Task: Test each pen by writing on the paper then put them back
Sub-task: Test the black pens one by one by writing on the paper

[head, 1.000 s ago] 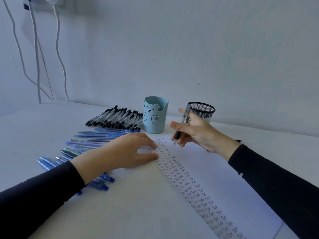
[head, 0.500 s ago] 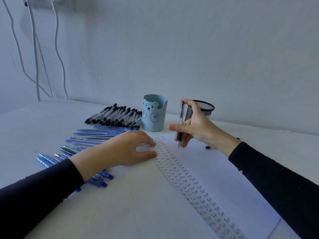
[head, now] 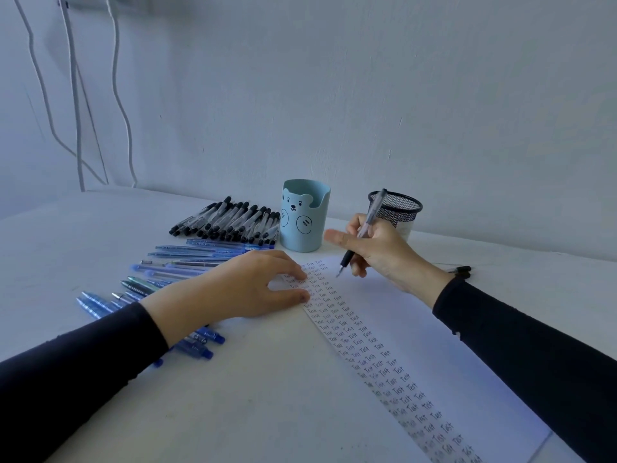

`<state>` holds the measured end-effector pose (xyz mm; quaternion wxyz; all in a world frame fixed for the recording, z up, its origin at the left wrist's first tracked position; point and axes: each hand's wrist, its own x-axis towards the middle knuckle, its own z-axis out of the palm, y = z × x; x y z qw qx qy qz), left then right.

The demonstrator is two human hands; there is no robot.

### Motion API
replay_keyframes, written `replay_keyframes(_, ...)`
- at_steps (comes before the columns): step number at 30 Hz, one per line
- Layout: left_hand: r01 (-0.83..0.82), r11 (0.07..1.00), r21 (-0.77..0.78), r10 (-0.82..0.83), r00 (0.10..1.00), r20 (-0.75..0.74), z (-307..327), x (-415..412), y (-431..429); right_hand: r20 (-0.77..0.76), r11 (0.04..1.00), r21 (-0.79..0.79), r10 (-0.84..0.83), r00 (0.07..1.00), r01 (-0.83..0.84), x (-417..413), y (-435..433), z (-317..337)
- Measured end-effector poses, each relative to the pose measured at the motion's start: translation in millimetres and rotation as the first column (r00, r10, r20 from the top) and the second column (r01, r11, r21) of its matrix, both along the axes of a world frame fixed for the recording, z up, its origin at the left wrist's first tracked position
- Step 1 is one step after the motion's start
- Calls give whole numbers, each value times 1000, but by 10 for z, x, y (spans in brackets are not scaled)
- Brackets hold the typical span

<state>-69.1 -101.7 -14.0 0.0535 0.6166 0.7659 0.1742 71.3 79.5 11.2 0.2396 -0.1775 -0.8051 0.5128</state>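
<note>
One paper (head: 387, 312), one bear cup (head: 305, 228), one mesh cup (head: 400, 208), one held pen (head: 374, 211), loose pens (head: 230, 222) beyond counting.

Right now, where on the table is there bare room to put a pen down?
The white table is bare in front, between the left sleeve and the white paper, and far left beyond the black-capped pens. Crowded: the blue pens by the left hand, and around the blue bear cup.
</note>
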Motion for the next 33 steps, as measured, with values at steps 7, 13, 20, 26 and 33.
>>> replay_keyframes(7, 6, 1000, 19, -5, 1000, -3, -15, -11, -6, 115, 999, -29, 32, 993, -29, -156, 18, -56)
replay_keyframes(13, 4, 1000, 3, -4, 1000, -9, -8, -12, 2, 11, 988, 121, -102, 995, 100, -232, 44, -229)
replay_keyframes(20, 5, 1000, 6, -5, 999, -33, -1, -7, 9, -38, 976, 191, -103, 994, 109, -291, 52, -321)
replay_keyframes(26, -1, 1000, -4, 1, 1000, -26, 5, -3, 9, -23, 977, 191, -89, 996, 92, -285, 29, -302)
replay_keyframes(33, -2, 1000, -10, 2, 1000, -22, 6, 0, 8, -32, 973, 208, -92, 995, 97, -273, 17, -290)
